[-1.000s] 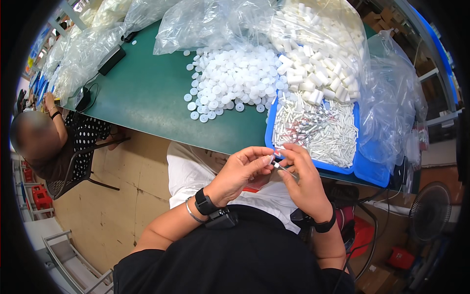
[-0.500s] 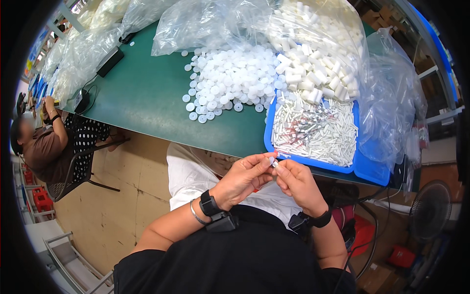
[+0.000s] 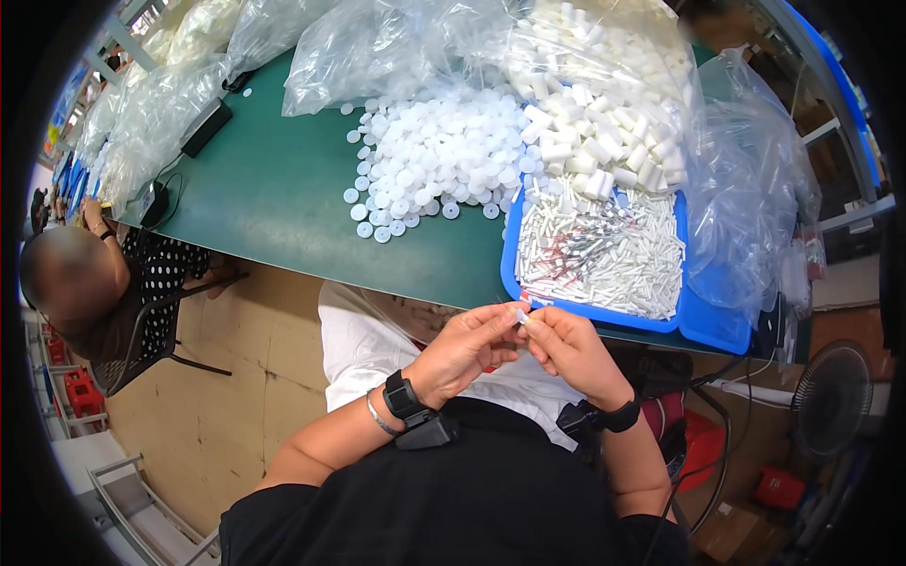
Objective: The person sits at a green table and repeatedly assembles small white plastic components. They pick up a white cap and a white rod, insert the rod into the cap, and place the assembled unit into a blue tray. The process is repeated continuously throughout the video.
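Note:
Just beyond my lap, my left hand (image 3: 464, 347) and my right hand (image 3: 574, 351) meet fingertip to fingertip. Both are closed in a pinch on a small white piece (image 3: 521, 318), mostly covered by the fingers, so its exact kind is hidden. Right past the fingertips stands a blue tray (image 3: 511, 247) at the table's near edge. It is filled with thin white sticks (image 3: 642, 274), and a bunch of small parts with red and dark wires (image 3: 585, 243) lies on top of them.
Translucent white discs (image 3: 415, 156) are heaped on the green table (image 3: 283, 208). Behind the tray, white cylinders (image 3: 595, 141) spill from a clear plastic bag (image 3: 406, 47). Another clear bag (image 3: 746, 189) lies at right. A seated person (image 3: 85, 283) is at left; a fan (image 3: 832, 396) stands at right.
The view has shifted slightly, and the table things sit a little further left. My hands keep their pinch on the small white piece. The person at left has turned their head.

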`<action>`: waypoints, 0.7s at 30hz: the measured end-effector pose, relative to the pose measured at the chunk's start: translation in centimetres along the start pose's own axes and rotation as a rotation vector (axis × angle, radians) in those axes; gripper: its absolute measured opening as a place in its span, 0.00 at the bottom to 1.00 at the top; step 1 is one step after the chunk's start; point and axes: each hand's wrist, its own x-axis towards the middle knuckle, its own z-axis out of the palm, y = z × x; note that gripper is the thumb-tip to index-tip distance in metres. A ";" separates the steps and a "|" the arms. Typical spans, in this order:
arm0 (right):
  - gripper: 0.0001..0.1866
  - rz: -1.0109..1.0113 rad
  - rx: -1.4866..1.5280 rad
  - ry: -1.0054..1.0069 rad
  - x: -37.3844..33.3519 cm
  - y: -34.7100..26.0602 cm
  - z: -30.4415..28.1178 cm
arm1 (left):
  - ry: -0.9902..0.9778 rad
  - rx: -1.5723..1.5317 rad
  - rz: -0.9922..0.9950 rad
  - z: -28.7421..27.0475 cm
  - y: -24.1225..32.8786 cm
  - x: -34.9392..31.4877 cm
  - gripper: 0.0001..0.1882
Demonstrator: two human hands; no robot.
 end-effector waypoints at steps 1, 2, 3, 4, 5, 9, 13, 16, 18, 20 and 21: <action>0.13 -0.033 -0.082 -0.008 0.0 -0.2 0.0 | 0.024 0.026 0.018 -0.1 0.1 0.0 0.18; 0.14 -0.066 -0.164 -0.015 0.0 -0.4 -0.1 | 0.047 0.052 0.036 -0.2 0.2 -0.1 0.18; 0.14 -0.100 -0.246 -0.023 0.0 -0.7 -0.1 | 0.072 0.077 0.055 -0.2 0.3 -0.2 0.18; 0.13 -0.175 -0.330 0.062 0.1 -1.0 -0.3 | 0.089 0.073 0.088 -0.2 0.4 -0.2 0.18; 0.13 -0.250 -0.414 0.146 0.3 -1.3 -0.7 | 0.108 0.068 0.121 -0.2 0.7 -0.2 0.18; 0.04 -0.689 -1.018 0.387 2.7 -2.6 -2.0 | 0.133 0.073 0.165 0.3 1.3 -0.2 0.18; 0.01 -0.773 -1.423 0.305 4.8 -2.5 -2.4 | 0.131 0.018 0.167 0.4 1.4 -0.4 0.18; 0.01 -0.819 -1.315 0.290 5.3 -2.0 -2.9 | 0.156 -0.006 0.183 0.4 1.7 -0.7 0.16; 0.02 -0.808 -1.097 0.316 5.2 -1.7 -2.6 | 0.175 -0.011 0.205 0.6 1.9 -0.8 0.15; 0.03 -0.740 -0.818 0.354 4.5 -1.9 -2.0 | 0.173 -0.028 0.230 0.9 2.2 -0.9 0.15; 0.04 -0.708 -0.795 0.371 4.0 -2.1 -1.7 | 0.171 -0.037 0.240 1.0 2.3 -0.9 0.15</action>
